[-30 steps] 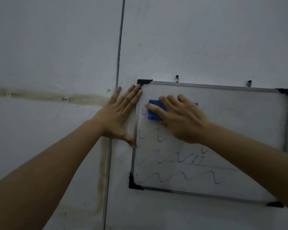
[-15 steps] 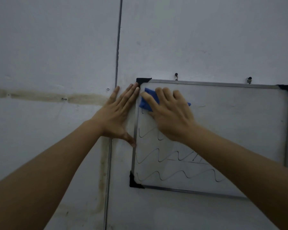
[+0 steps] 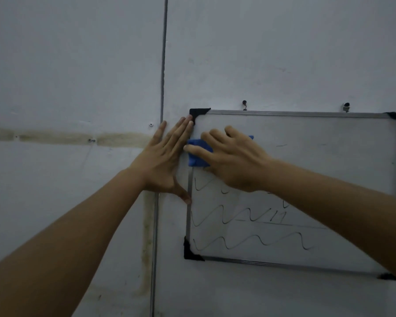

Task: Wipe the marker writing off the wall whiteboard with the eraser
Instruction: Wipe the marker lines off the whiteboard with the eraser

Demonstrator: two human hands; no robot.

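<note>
A whiteboard (image 3: 318,138) with a metal frame and black corner caps hangs on the wall at the right. Black wavy marker lines (image 3: 249,243) cross its lower half, with a straight line and short strokes above them. My right hand (image 3: 233,161) presses a blue eraser (image 3: 198,154) flat against the board's upper left, at the left frame edge. Most of the eraser is hidden under my fingers. My left hand (image 3: 165,159) lies flat with fingers spread on the wall, touching the board's left frame near its top corner.
The board hangs from two wall hooks (image 3: 244,104) along its top edge. A vertical grey seam (image 3: 162,65) runs down the wall left of the board. A stained horizontal strip (image 3: 66,137) with screws crosses the wall at the left.
My right hand has slid the eraser left, from inside the board to its left frame edge, then slightly down. The marks beside the eraser at the top left are gone. The left hand stayed put.
</note>
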